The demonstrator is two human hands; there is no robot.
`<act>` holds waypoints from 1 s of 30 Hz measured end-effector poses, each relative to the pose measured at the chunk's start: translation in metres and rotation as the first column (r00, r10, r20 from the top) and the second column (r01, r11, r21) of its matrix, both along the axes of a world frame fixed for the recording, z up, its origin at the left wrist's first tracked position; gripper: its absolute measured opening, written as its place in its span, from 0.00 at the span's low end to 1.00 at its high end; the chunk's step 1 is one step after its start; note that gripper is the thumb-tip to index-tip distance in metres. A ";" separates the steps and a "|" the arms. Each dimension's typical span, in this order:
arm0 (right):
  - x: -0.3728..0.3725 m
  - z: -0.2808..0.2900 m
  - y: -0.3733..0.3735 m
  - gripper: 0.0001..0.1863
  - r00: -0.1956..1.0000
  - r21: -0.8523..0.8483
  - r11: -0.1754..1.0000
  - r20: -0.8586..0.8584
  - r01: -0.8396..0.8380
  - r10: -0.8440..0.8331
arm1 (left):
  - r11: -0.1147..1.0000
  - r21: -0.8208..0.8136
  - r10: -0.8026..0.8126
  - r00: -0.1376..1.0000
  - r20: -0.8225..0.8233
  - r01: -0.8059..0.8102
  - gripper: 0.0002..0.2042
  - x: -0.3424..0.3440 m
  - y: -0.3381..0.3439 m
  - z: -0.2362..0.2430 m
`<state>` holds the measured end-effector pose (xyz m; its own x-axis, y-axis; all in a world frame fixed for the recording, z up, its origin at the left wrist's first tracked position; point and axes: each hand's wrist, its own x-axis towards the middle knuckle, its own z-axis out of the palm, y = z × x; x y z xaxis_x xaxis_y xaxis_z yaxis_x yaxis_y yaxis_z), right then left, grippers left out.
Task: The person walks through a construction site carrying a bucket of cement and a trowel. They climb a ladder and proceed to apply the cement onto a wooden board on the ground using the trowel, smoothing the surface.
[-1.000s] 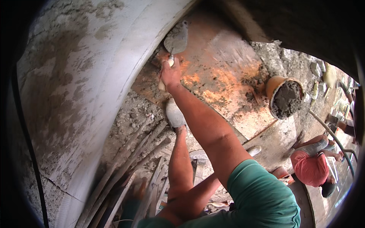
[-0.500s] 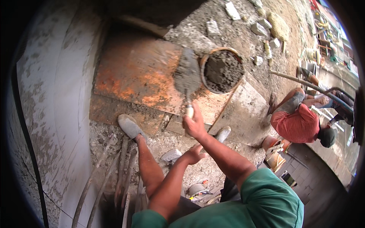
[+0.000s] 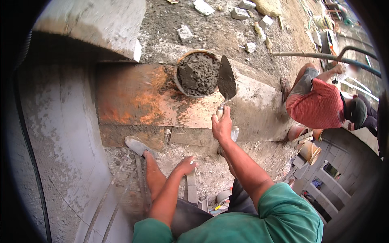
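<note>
My right hand [image 3: 221, 126] is closed around the handle of a trowel [image 3: 227, 81]. Its pointed blade, filmed with wet grey mortar, points away from me just right of a round bucket [image 3: 177, 77]. Lumpy grey mortar [image 3: 199, 73] fills the bucket nearly to its rim. The bucket stands at the far edge of an orange-brown, mortar-smeared board [image 3: 133, 95]. Lower down, my left hand [image 3: 185, 165] holds nothing that I can see, its fingers loosely bent and slightly apart. It is over the end of a narrow grey block [image 3: 191, 188].
Left are a plastered wall [image 3: 73, 133] and a concrete ledge [image 3: 93, 28]. Broken blocks [image 3: 185, 33] litter the far ground. A person in a red shirt [image 3: 316, 103] crouches at right, below a long pole [image 3: 304, 54]. Metal bars [image 3: 99, 202] lean near my left leg.
The trowel has gone from the bucket's left side to its right, and its blade carries less mortar. My left hand has drawn back leftward with fingers more bent. The whole view has shifted.
</note>
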<state>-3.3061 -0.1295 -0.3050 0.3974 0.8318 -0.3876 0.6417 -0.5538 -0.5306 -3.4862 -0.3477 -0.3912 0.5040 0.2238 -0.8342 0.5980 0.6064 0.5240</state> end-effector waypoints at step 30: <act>0.350 -0.110 -0.118 0.24 0.953 -0.500 0.863 -0.217 0.078 -0.212 | 0.695 0.709 0.173 0.928 -0.330 0.123 0.26 0.204 0.265 0.061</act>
<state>-2.9561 -0.2476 -0.4145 0.3296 0.4552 -0.8271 0.4125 -0.8575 -0.3075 -3.2821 -0.0823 -0.3307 0.2020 0.8249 -0.5279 0.8137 0.1586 0.5592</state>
